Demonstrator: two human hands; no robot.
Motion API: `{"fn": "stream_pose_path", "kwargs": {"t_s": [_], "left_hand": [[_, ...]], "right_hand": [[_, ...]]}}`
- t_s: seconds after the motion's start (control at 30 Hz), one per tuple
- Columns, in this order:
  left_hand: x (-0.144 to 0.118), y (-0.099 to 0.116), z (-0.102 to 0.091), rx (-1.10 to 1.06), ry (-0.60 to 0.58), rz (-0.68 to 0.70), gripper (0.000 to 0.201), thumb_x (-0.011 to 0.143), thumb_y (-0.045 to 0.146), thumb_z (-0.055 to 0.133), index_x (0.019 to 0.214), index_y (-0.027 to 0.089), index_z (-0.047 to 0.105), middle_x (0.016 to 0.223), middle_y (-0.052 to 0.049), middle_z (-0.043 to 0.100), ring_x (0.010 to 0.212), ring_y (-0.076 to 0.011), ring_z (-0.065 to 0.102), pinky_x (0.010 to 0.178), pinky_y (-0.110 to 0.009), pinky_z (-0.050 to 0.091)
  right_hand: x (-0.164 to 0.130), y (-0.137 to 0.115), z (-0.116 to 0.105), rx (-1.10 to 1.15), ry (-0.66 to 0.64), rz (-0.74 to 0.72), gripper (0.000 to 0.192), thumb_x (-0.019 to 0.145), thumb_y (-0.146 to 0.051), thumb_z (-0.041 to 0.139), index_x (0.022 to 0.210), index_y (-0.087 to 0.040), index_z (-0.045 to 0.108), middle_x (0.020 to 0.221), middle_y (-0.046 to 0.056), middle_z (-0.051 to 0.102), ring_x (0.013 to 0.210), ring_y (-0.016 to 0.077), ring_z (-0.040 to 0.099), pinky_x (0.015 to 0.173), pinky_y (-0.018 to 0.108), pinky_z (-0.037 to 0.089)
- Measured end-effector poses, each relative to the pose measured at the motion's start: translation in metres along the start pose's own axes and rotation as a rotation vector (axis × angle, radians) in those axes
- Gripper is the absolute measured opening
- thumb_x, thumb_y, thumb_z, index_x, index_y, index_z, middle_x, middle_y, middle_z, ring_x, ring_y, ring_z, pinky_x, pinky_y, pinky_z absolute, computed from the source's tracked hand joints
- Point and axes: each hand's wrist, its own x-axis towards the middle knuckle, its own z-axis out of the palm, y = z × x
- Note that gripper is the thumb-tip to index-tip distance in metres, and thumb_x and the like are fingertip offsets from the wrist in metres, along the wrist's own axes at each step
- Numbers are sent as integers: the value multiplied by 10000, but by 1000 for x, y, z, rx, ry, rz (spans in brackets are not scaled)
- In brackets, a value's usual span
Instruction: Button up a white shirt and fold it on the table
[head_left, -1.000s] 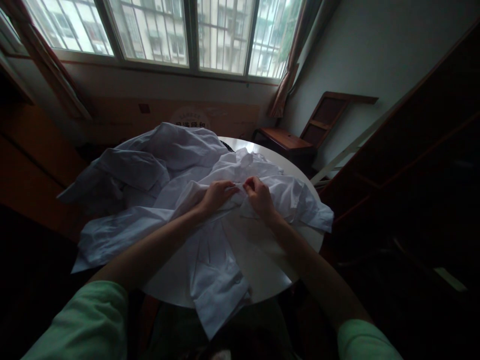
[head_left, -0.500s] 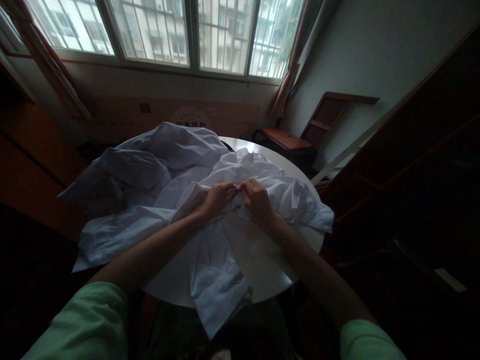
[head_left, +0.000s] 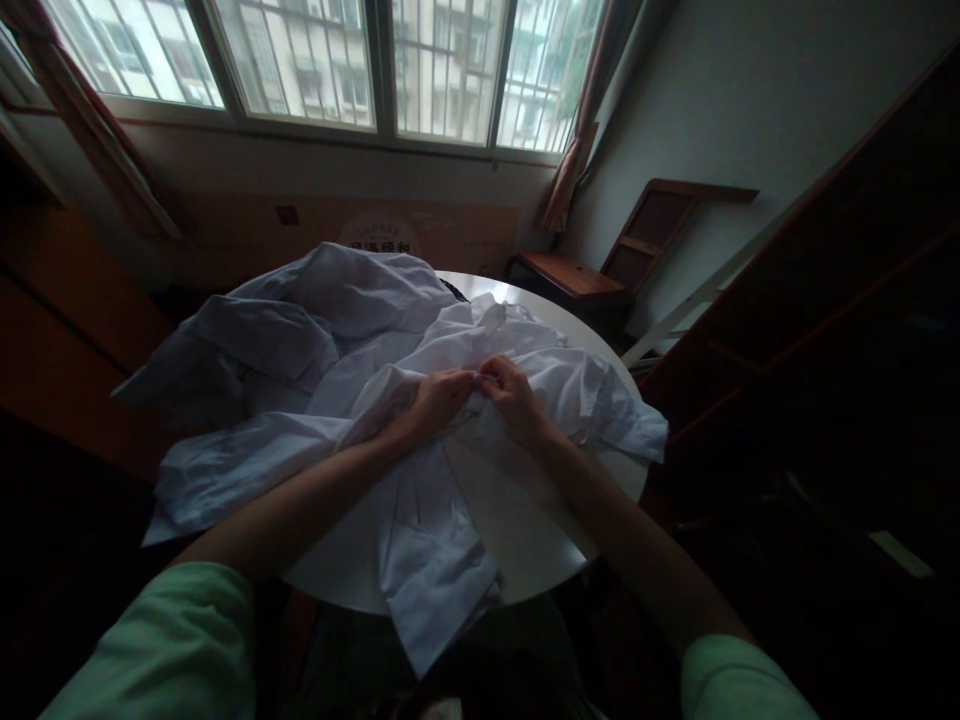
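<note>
A crumpled white garment with long sleeves, which looks like a shirt (head_left: 375, 300), spreads over a round white table (head_left: 517, 510). My left hand (head_left: 441, 400) pinches its cloth near the middle of the table. Right beside it, my right hand (head_left: 511, 392) is closed on the same bit of cloth, the fingertips of both hands meeting. What lies exactly between the fingertips is too small to make out. One sleeve hangs over the near edge of the table, and another part of the cloth reaches the right edge.
Past the table stands a wooden chair (head_left: 574, 275) by the right wall. A large cardboard box (head_left: 465, 225) leans below the barred window (head_left: 450, 70). Curtains (head_left: 566, 185) hang at both sides. Dark wooden furniture (head_left: 780, 330) is close on the right.
Both hands stay at the same spot on the cloth. The fingers have shifted slightly, with my right hand's fingers curled a little more over the pinched part.
</note>
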Motion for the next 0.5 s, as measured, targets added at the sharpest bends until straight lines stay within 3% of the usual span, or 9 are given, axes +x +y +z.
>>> {"fn": "stream_pose_path", "kwargs": {"t_s": [0.23, 0.5], "left_hand": [[-2, -2, 3, 38, 30, 15, 221, 835, 237, 459, 823, 135, 654, 787, -55, 633, 670, -120, 544, 641, -217, 400], [-7, 1, 4, 159, 59, 37, 217, 844, 251, 455, 799, 150, 642, 728, -27, 587, 604, -95, 495, 555, -197, 335]], "right_hand": [[-2, 1, 4, 106, 0, 60, 109, 706, -294, 469, 690, -190, 442, 685, -13, 457, 660, 131, 426, 623, 246, 354], [4, 7, 3, 250, -17, 297, 130, 641, -293, 498, 609, -181, 439, 575, -46, 418, 583, 110, 394, 582, 239, 320]]}}
